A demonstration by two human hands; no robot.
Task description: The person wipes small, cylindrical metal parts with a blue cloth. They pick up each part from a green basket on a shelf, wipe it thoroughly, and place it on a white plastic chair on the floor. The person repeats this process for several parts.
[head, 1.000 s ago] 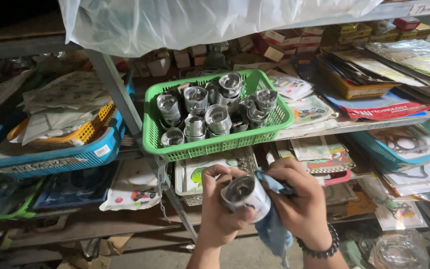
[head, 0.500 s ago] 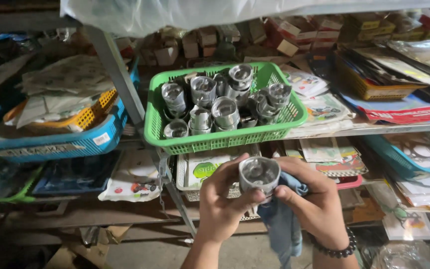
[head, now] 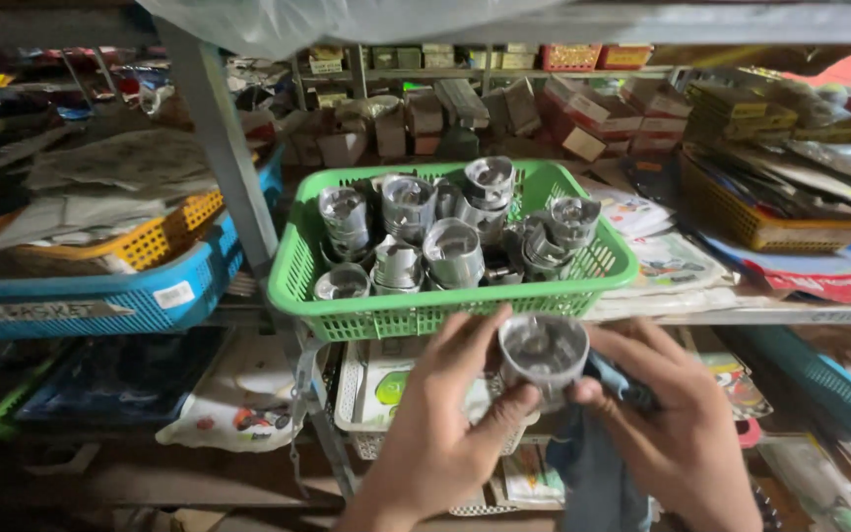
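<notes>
I see my left hand (head: 450,414) and right hand (head: 677,433) both clamped on a metal piston (head: 542,353), with a blue cloth (head: 598,463), just below the green basket (head: 425,307) of pistons.

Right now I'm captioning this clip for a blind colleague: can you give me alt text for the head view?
Two bare hands hold a shiny metal piston below a shelf, the left hand gripping its side and the right hand pressing a blue cloth against it. Just above, a green plastic basket holds more such pistons, amid cluttered shelves of boxes and packets.
</notes>
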